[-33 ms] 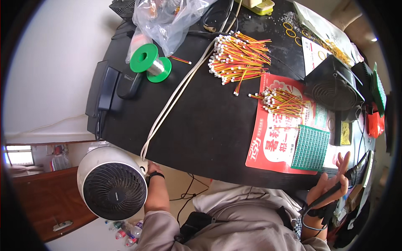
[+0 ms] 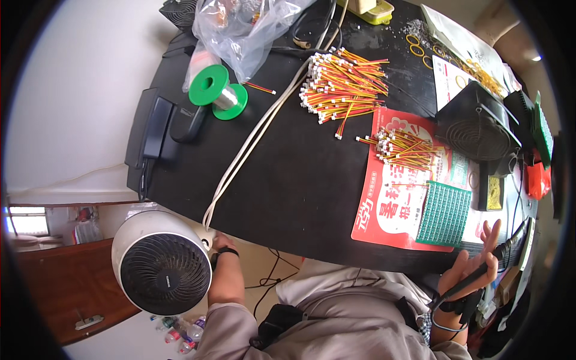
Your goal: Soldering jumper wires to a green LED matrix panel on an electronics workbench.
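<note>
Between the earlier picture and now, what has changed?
Nothing visibly moved beyond a slight shift of the view. No visible grasp changed: the right hand still holds the black handle; the left hand stays by the fan. Wires and board lie as before.

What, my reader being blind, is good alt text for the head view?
Person's right hand holding a black tool by a dark table; left hand, partly hidden, beside a fan. On the table: wires, a green board on red paper, a spool.

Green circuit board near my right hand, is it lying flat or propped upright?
Lying flat: the green circuit board shows its full gridded face, and the red sheet extends past its left edge.
</note>
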Tool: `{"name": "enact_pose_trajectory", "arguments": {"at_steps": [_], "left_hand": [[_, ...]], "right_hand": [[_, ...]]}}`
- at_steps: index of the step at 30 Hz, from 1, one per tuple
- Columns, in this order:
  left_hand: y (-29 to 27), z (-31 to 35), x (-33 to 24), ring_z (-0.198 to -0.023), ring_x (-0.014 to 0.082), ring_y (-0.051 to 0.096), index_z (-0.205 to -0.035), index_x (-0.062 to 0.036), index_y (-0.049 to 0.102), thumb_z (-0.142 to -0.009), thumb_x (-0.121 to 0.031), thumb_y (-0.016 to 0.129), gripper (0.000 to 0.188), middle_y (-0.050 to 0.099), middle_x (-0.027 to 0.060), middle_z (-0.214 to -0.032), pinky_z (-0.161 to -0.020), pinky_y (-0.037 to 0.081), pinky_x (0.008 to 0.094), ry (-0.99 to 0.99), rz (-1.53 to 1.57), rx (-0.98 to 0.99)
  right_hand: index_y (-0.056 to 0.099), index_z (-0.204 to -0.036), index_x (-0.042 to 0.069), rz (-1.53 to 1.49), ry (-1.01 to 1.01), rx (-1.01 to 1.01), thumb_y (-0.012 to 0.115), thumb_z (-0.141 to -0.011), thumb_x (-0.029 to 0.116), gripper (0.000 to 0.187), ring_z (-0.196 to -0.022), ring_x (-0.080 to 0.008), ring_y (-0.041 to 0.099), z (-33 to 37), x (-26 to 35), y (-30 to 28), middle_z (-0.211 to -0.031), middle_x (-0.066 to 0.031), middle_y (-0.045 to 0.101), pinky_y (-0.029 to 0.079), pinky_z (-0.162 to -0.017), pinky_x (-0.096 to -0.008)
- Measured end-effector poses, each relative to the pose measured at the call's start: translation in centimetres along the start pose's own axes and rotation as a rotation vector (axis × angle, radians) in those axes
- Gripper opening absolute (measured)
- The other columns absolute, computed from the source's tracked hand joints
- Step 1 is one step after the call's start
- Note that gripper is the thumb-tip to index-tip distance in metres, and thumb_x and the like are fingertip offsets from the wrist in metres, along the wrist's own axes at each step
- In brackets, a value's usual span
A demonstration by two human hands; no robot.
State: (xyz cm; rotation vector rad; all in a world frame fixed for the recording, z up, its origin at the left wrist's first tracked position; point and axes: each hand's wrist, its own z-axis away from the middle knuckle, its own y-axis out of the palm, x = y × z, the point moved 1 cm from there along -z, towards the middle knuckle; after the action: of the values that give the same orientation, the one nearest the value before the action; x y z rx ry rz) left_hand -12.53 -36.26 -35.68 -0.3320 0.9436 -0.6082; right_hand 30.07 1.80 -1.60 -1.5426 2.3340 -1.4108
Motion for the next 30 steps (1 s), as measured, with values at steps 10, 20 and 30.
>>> {"name": "enact_pose_trajectory", "arguments": {"at_steps": [10, 20, 30], "left_hand": [[8.3, 25.3, -18.1, -0.100, 0.0305, 0.061, -0.119, -0.0070, 0.060, -0.094, -0.026, 0.062, 0.032, 0.063, 0.0113, -0.106, -0.087, 0.049, 0.0417, 0.766, -0.796, 0.842], [-5.0, 34.8, -39.9, -0.080, 0.0174, 0.065, -0.098, -0.0041, 0.066, -0.089, -0.012, 0.067, 0.012, 0.065, 0.0073, -0.087, -0.071, 0.051, 0.0309, 1.053, -0.571, 0.695], [-11.0, 13.2, -45.7, -0.136, 0.0427, 0.041, -0.149, 0.0064, 0.030, -0.083, -0.029, 0.076, 0.088, 0.043, 0.0321, -0.143, -0.114, 0.034, 0.0441, 0.970, -0.948, -0.216]], "right_hand": [[0.023, -0.128, 0.011, -0.056, -0.015, -0.042, 0.046, -0.103, 0.016, 0.035, -0.123, -0.0501, 0.050, 0.3, -0.1, -0.3, -0.146, -0.0431, 0.030, 0.040, -0.104, -0.0587], [0.023, -0.125, 0.009, -0.159, -0.012, -0.055, 0.048, -0.099, 0.013, 0.036, -0.120, -0.0511, 0.051, 1.2, -1.3, -0.7, -0.142, -0.0463, 0.031, 0.040, -0.103, -0.0598], [0.025, -0.123, 0.010, -0.261, 0.005, -0.087, 0.047, -0.098, 0.009, 0.033, -0.125, -0.0513, 0.049, 0.6, -0.9, -0.6, -0.145, -0.0448, 0.029, 0.038, -0.105, -0.0595]]}}
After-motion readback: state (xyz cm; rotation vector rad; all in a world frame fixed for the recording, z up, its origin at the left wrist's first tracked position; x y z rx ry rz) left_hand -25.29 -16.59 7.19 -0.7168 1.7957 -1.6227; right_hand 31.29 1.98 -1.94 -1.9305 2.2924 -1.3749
